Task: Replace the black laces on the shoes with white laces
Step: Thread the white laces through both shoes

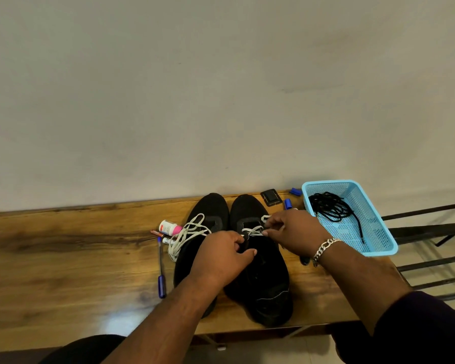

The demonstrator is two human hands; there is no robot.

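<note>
Two black shoes stand side by side on the wooden table, toes toward the wall. The left shoe (210,211) carries a loose white lace (188,233) spilling off its left side. The right shoe (263,279) has a white lace (252,230) threaded through its front eyelets. My left hand (221,258) grips the right shoe's tongue and eyelet edge. My right hand (292,232) pinches the white lace at the shoe's right eyelets. The black laces (331,206) lie coiled in the blue basket (378,248).
A small white and pink bottle (170,227), markers (158,233) and a blue pen (160,269) lie left of the shoes. A black square object (271,197) and blue caps (288,204) sit near the wall. A dark metal frame (431,232) stands past the table's right end.
</note>
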